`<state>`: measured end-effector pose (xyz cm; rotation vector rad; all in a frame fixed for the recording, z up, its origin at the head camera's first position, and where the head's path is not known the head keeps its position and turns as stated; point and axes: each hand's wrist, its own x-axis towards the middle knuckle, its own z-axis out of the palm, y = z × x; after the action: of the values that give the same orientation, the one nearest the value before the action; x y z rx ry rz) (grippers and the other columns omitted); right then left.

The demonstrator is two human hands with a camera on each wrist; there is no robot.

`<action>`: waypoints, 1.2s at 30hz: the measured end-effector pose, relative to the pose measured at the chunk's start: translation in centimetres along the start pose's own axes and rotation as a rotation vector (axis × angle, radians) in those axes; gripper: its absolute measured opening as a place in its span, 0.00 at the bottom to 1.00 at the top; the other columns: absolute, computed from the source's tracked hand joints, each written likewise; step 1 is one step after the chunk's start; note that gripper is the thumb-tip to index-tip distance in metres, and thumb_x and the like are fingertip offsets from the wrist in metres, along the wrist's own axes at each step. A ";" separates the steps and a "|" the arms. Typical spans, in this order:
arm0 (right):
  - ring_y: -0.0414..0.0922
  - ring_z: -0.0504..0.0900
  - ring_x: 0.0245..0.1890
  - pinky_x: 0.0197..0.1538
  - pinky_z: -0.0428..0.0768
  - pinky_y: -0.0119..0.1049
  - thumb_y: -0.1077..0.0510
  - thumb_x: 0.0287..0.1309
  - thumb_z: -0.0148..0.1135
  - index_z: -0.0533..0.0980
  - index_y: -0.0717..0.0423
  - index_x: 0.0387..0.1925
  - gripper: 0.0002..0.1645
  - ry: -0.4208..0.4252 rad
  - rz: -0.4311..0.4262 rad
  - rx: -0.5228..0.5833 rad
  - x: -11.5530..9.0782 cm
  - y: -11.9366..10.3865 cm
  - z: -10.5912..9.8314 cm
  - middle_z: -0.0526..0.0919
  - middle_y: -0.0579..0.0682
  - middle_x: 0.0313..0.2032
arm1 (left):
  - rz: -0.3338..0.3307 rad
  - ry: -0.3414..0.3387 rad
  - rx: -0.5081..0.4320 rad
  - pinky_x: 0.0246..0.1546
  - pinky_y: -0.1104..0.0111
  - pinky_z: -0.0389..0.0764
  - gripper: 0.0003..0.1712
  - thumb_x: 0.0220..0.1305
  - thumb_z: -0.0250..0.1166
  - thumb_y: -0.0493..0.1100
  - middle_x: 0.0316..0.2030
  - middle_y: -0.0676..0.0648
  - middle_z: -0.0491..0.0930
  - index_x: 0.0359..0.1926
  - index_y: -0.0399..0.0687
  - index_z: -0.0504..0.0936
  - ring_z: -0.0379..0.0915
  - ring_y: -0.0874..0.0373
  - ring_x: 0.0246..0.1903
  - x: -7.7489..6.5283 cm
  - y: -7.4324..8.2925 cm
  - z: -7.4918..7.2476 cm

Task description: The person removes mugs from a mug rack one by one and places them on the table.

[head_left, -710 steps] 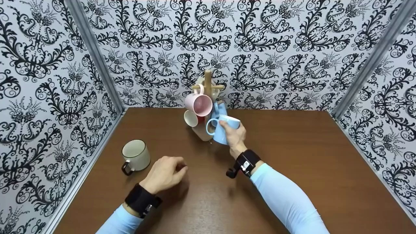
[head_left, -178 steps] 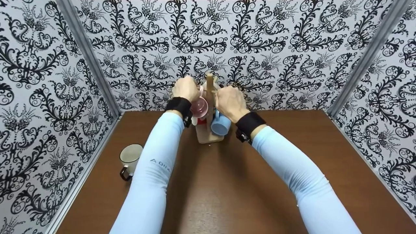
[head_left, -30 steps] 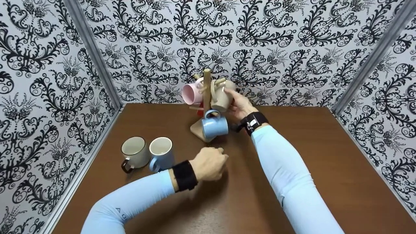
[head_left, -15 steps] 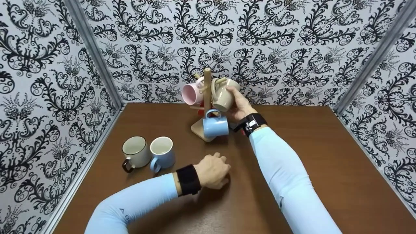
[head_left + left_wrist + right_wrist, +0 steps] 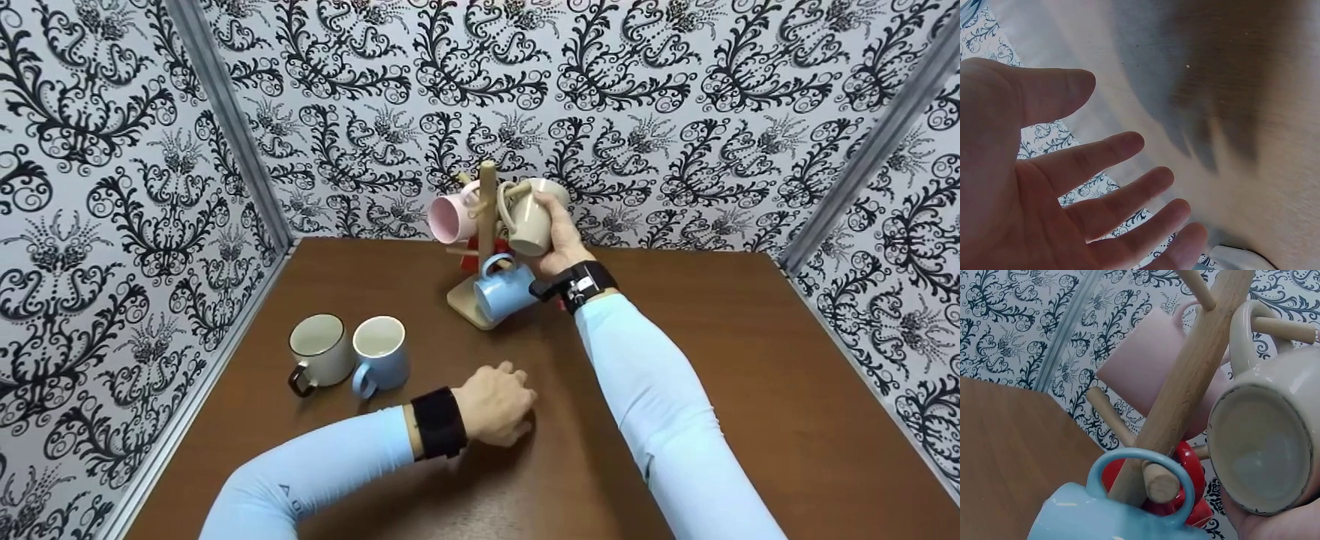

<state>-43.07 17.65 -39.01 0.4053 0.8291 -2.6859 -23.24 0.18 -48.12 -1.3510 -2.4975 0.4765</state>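
Brown wood-grain counter (image 5: 750,360), black-and-white floral walls (image 5: 675,97). Right hand (image 5: 559,236) grip clamped on beige mug (image 5: 531,214); left hand (image 5: 491,405) fingers relaxed, apart. Sleeve lettering unreadable.

Mug tree (image 5: 486,225) at table (image 5: 750,390) rear, 2 mugs (image 5: 349,356) front-left

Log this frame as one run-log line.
right hand: grips beige mug, handle on rack peg | left hand: idle on table | two mugs standing left
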 end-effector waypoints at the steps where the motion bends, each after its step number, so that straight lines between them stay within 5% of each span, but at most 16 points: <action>1: 0.52 0.84 0.60 0.71 0.73 0.45 0.45 0.53 0.80 0.73 0.52 0.68 0.44 -0.005 0.007 0.007 -0.1 0.0 0.0 0.85 0.55 0.59 | -0.002 0.003 0.000 0.22 0.63 0.79 0.22 0.63 0.68 0.68 0.35 0.51 0.82 0.44 0.59 0.89 0.75 0.54 0.32 0.0 0.0 0.0; 6: 0.52 0.80 0.66 0.72 0.73 0.46 0.45 0.50 0.81 0.72 0.52 0.69 0.47 -0.009 0.009 -0.013 -0.2 -0.2 0.1 0.84 0.56 0.60 | -0.002 0.008 0.002 0.21 0.63 0.79 0.22 0.62 0.69 0.67 0.33 0.51 0.81 0.42 0.59 0.89 0.74 0.54 0.31 0.0 0.1 -0.1; 13: 0.52 0.88 0.47 0.53 0.86 0.46 0.43 0.56 0.77 0.70 0.53 0.68 0.43 0.008 -0.082 -0.151 -0.3 -0.6 0.3 0.83 0.56 0.62 | 0.003 0.000 0.020 0.20 0.64 0.79 0.21 0.62 0.68 0.68 0.34 0.53 0.83 0.42 0.60 0.89 0.75 0.55 0.32 0.1 0.5 -0.1; 25: 0.51 0.87 0.51 0.65 0.80 0.46 0.42 0.57 0.76 0.68 0.52 0.68 0.43 0.056 -0.145 -0.252 -0.8 -1.4 0.4 0.83 0.54 0.61 | 0.031 0.040 -0.026 0.19 0.63 0.80 0.19 0.61 0.70 0.66 0.33 0.54 0.85 0.39 0.59 0.88 0.77 0.55 0.31 0.4 0.5 0.3; 36: 0.51 0.88 0.47 0.54 0.86 0.46 0.41 0.57 0.76 0.66 0.52 0.71 0.47 0.030 -0.174 -0.307 -1.4 -2.4 0.6 0.82 0.55 0.62 | 0.037 0.101 -0.119 0.20 0.62 0.81 0.14 0.61 0.70 0.60 0.31 0.54 0.84 0.36 0.58 0.87 0.79 0.55 0.32 0.5 0.4 0.7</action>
<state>-42.79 19.48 -36.91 0.3134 1.3164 -2.6470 -23.49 0.67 -48.88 -1.4292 -2.4569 0.2637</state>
